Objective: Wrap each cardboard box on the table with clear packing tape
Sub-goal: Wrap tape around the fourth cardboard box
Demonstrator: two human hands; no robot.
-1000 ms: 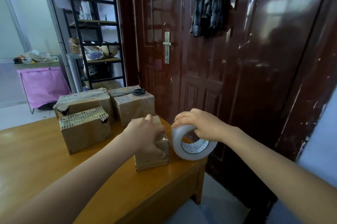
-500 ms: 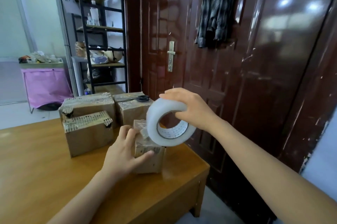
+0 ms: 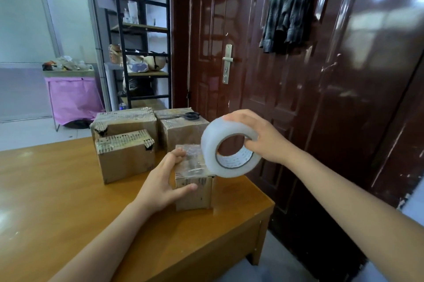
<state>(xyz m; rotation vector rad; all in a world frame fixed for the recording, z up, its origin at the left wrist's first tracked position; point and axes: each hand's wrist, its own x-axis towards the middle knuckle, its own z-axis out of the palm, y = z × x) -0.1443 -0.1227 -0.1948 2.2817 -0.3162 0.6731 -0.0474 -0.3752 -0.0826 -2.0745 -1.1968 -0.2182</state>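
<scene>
A small cardboard box (image 3: 195,192) stands near the right end of the wooden table (image 3: 57,212), with shiny clear tape over its top. My left hand (image 3: 164,180) grips the box's left side, thumb on the front face and fingers on the top edge. My right hand (image 3: 263,137) holds a big roll of clear packing tape (image 3: 227,147) just above the box's right top corner, fingers through the core. Behind stand three more boxes: a front left one (image 3: 126,160), a rear left one (image 3: 126,121) and a rear right one (image 3: 181,130).
Black scissors (image 3: 188,115) lie on top of the rear right box. A dark red door (image 3: 286,86) rises just past the table's right edge. A black shelf rack (image 3: 142,36) and a pink cart (image 3: 73,98) stand at the back left.
My right hand has carried the tape roll from beside the box's right side up over its top right corner. My left hand shifted from the box's top to its left side.
</scene>
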